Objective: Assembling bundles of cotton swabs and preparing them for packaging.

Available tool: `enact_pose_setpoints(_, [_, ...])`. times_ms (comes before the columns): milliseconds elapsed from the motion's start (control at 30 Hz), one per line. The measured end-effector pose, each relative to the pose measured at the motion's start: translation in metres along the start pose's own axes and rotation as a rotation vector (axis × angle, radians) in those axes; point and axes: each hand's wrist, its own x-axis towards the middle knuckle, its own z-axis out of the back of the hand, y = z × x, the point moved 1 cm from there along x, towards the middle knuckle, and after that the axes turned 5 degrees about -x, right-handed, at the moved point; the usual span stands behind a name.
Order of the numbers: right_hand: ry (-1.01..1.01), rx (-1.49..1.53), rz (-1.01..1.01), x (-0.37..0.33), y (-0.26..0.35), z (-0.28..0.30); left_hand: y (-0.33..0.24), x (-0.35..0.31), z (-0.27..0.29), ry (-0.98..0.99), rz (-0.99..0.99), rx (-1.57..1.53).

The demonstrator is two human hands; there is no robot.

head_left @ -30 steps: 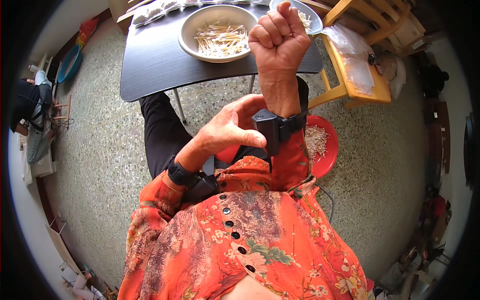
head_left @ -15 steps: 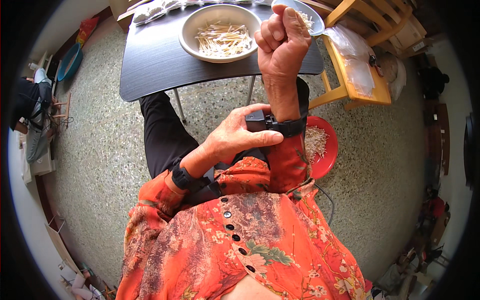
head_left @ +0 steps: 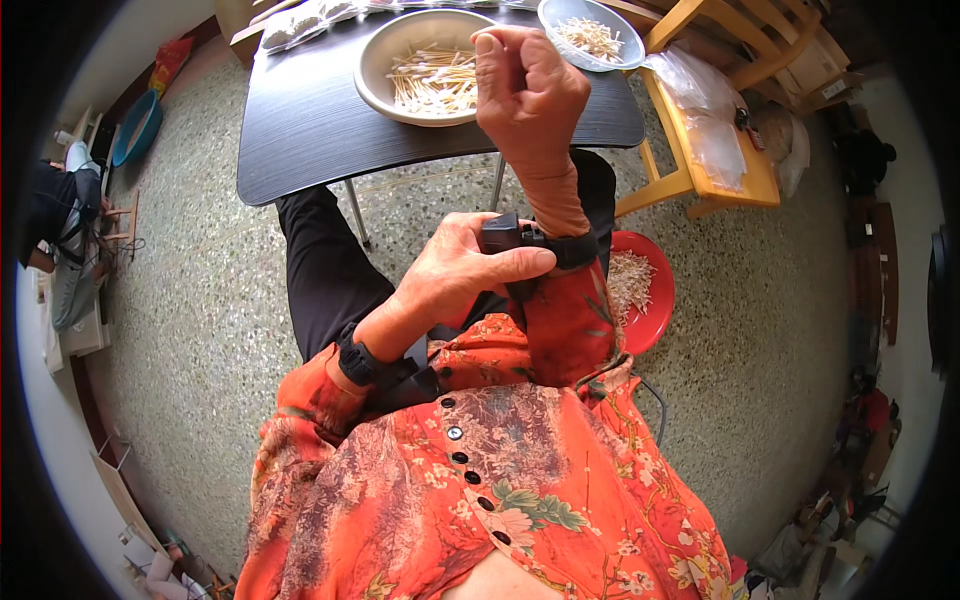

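Observation:
My left hand [head_left: 450,262] is closed around the black box-shaped device [head_left: 503,233] on my right wrist, its thumb lying along the near side. A black strap [head_left: 573,250] fastens that device round the wrist. My right hand [head_left: 532,95] is raised in a loose fist above the table's near edge, with nothing visible in it. Behind the fist, partly covered by it, is a large beige bowl [head_left: 375,85] of cotton swabs [head_left: 435,82]. Another black strap device [head_left: 362,358] sits on my left wrist.
The dark table [head_left: 300,130] also carries a pale blue bowl [head_left: 632,50] of swabs and clear filled bags [head_left: 295,28]. A red basin [head_left: 660,300] of white swabs stands on the floor beside my right leg. Plastic bags [head_left: 715,150] lie on a wooden chair [head_left: 655,190]. Someone sits at far left.
My right fist has shifted left and slightly nearer, turning at the wrist, so it now overlaps the beige bowl and uncovers the blue one. My left hand moved slightly left with the wrist device.

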Motion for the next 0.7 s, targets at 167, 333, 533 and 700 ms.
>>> enact_pose_setpoints(167, [-0.017,0.049,-0.175,-0.004,0.003,0.0,0.006,0.001,0.003,0.024,0.009,-0.052])
enact_pose_setpoints(333, [-0.048,0.715,-0.703,0.007,0.007,0.015,0.008,0.002,0.007,0.116,-0.025,-0.121])
enact_pose_setpoints(533, [-0.111,1.295,-0.943,0.011,0.002,0.019,0.012,0.004,0.012,0.149,0.04,-0.185])
enact_pose_setpoints(700, [-0.092,1.4,-0.985,0.009,0.0,0.019,0.016,0.005,0.016,0.153,-0.031,-0.166])
